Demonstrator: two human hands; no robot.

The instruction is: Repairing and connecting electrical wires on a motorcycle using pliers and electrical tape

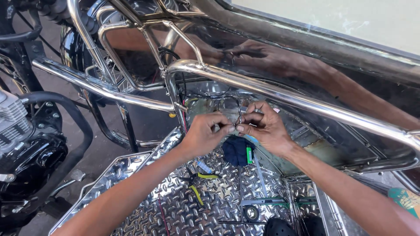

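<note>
You have hardly any packaging or labelling before you. The one clear label is a small green tag [249,155], a narrow upright rectangle, bright green, on the right edge of the dark blue cloth bundle [236,150] that lies on the chequered steel floor [175,205] just below your hands. Left of the bundle, on the same floor, lies a small pale blue and white packet [204,167], oblong and tilted; you cannot tell what kind it is. At the far right lower edge a teal patch with a pale pattern [404,199] shows, too cut off to tell. You see no signs and no screens.
</note>
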